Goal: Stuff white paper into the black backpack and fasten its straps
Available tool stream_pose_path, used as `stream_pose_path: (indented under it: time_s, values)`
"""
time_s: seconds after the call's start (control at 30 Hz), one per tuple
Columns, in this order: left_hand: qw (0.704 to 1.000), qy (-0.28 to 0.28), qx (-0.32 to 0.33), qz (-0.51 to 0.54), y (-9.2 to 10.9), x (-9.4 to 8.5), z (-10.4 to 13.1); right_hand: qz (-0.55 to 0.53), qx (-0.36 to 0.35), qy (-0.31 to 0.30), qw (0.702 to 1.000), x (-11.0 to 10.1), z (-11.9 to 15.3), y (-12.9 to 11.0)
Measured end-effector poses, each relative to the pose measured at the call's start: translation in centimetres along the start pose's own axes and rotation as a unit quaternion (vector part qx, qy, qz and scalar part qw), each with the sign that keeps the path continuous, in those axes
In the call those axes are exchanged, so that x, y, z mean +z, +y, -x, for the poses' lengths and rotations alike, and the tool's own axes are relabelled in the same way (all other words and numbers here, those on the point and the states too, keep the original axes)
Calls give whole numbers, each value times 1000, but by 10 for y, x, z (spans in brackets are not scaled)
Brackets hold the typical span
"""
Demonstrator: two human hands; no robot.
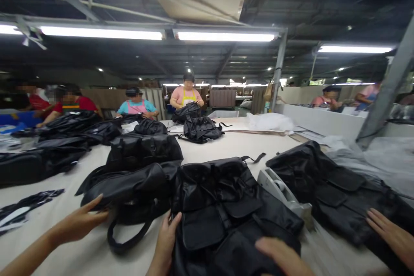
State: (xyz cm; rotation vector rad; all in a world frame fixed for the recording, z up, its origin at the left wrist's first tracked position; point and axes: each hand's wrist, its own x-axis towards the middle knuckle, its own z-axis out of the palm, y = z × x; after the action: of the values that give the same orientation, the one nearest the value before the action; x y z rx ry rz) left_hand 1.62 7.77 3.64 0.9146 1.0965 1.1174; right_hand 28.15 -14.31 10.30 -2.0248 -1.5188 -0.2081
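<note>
A black backpack (203, 228) with flapped front pockets lies in front of me on the pale table. My left hand (165, 241) holds its left side edge, thumb on top. My right hand (280, 254), blurred by motion, is over the lower right part of the bag; its fingers look stretched out. Just left of it is another black bag (132, 185) with a looped handle (129, 241), touched by another person's hand (80, 224). At the right, a different hand (391, 233) rests on a further black backpack (336, 189).
A grey tape dispenser (281, 189) stands between the two backpacks. More black bags (145, 151) and a backpack (202, 129) lie farther back. Dark straps (29, 207) are at the left, clear plastic (384, 164) at the right. Several people work around the table (239, 146).
</note>
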Motion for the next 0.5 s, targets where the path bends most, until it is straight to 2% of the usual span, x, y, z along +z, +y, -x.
stream_pose_path:
  time_s: [0.1,0.17,0.23,0.33,0.4,0.5]
  values:
    - [990,-12,95,-107,-4,-6,15,47,20,0,999,1,0,18]
    - [975,-5,141,-173,-4,-6,24,108,44,-57,992,13,-3,26]
    - [967,-17,150,-205,-3,-6,30,133,37,-72,988,26,1,28]
    - [964,-41,151,-213,2,-8,38,172,3,-61,983,41,20,23]
    - [964,-50,156,-207,4,-14,44,184,-12,-58,981,43,37,23]
    - [961,-61,161,-215,-2,-28,62,147,-7,-46,988,38,66,30]
